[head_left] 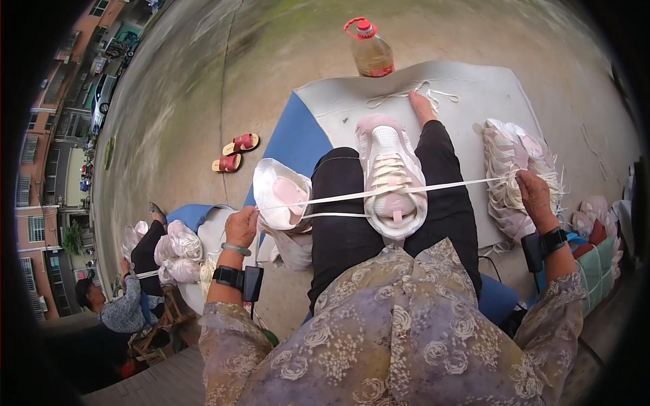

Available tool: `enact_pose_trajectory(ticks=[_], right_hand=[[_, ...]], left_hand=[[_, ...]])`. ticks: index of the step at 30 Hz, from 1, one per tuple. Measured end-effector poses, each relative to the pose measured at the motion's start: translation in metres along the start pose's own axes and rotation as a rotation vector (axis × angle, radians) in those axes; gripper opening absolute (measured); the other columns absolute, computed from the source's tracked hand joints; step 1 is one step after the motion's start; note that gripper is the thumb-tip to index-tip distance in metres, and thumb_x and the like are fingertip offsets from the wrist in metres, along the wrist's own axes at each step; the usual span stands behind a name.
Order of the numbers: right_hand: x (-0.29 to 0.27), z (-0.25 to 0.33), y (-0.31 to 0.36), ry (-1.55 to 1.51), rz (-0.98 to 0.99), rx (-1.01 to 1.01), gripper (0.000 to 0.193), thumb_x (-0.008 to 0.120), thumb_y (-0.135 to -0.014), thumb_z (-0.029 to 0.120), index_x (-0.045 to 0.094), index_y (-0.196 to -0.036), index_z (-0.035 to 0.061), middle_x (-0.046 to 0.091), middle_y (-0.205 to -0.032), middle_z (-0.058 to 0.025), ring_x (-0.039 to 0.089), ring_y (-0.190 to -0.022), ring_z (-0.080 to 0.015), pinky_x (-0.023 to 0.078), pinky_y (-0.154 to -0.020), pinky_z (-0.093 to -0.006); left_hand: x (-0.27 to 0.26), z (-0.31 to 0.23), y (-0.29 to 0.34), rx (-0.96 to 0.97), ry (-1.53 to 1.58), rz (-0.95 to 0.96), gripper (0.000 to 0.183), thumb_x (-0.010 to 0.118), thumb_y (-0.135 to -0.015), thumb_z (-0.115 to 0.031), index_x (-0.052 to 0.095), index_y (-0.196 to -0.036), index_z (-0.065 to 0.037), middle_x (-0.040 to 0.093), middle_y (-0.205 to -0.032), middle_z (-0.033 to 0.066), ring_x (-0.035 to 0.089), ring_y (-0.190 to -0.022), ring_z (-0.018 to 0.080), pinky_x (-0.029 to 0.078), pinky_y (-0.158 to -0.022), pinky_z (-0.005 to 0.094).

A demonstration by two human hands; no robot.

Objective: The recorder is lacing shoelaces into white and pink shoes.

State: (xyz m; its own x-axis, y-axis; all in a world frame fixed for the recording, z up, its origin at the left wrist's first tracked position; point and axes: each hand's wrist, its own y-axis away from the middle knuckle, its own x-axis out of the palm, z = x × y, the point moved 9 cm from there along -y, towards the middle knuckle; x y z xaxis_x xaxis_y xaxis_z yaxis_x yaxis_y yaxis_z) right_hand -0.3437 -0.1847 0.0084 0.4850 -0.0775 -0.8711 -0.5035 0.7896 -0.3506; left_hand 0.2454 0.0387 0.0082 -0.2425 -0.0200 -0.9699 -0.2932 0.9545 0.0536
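Observation:
A pink and white sneaker rests between my thighs, its toe pointing away from me and its front part laced in a criss-cross. A flat white shoelace stretches almost straight across its opening, drawn out to both sides. At the left, my left hand is closed on one end of the lace, beside another pale shoe that stands near my left thigh. My right hand grips the other end, fingers pinched, in front of a pile of pink and white shoes.
A white and blue mat lies under my legs, with loose laces near my bare foot. Beyond it stands an oil bottle with a red cap. Red slippers lie left. Another person sits at far left near more shoes.

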Motion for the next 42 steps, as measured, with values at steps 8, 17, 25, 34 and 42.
enact_pose_trajectory(ticks=[8,17,25,34,42], right_hand=[[0.106,0.063,0.021,-1.218,0.515,0.958,0.021,0.048,-0.09,0.023,0.055,-0.081,0.0056,0.052,-0.054,-0.0028,0.041,-0.038,-0.0065,0.036,-0.037,-0.0189],[0.132,0.154,-0.002,-1.476,0.676,0.986,0.013,0.055,-0.089,0.017,0.055,-0.084,0.0056,0.06,-0.071,-0.002,0.056,-0.054,-0.0065,0.05,-0.052,-0.0215],[0.137,0.146,-0.024,-1.402,0.432,0.848,0.012,0.057,-0.089,0.015,0.059,-0.089,0.0035,0.059,-0.07,-0.0001,0.055,-0.057,-0.0066,0.047,-0.053,-0.0194],[0.127,0.146,-0.025,-1.378,0.232,0.74,0.006,0.06,-0.085,0.007,0.057,-0.09,0.0041,0.06,-0.074,-0.0004,0.057,-0.067,-0.006,0.047,-0.059,-0.0192],[0.123,0.149,-0.028,-1.302,0.166,0.665,0.005,0.061,-0.084,0.006,0.058,-0.087,0.003,0.057,-0.072,0.0018,0.053,-0.065,-0.0041,0.044,-0.057,-0.0188]], left_hand=[[0.064,-0.112,0.002,-0.482,0.96,0.564,0.028,0.049,-0.091,-0.028,0.055,-0.074,-0.006,0.053,-0.054,0.0023,0.037,-0.034,0.0047,0.028,-0.034,0.0183],[0.09,-0.217,-0.024,-0.327,1.127,0.729,0.017,0.047,-0.092,-0.021,0.052,-0.089,-0.005,0.056,-0.062,0.0024,0.043,-0.038,0.0042,0.031,-0.035,0.0169],[0.081,-0.214,-0.056,-0.306,1.171,0.385,0.018,0.05,-0.09,-0.02,0.055,-0.08,-0.006,0.055,-0.065,-0.0013,0.046,-0.048,0.0043,0.036,-0.043,0.0184],[0.08,-0.203,-0.031,-0.392,1.366,0.33,0.015,0.057,-0.088,-0.021,0.058,-0.082,-0.007,0.054,-0.062,-0.0024,0.045,-0.046,0.004,0.034,-0.041,0.017],[0.09,-0.209,-0.027,-0.414,1.532,0.396,0.013,0.057,-0.088,-0.018,0.058,-0.087,-0.005,0.062,-0.073,0.0048,0.062,-0.058,0.011,0.049,-0.049,0.0201]])
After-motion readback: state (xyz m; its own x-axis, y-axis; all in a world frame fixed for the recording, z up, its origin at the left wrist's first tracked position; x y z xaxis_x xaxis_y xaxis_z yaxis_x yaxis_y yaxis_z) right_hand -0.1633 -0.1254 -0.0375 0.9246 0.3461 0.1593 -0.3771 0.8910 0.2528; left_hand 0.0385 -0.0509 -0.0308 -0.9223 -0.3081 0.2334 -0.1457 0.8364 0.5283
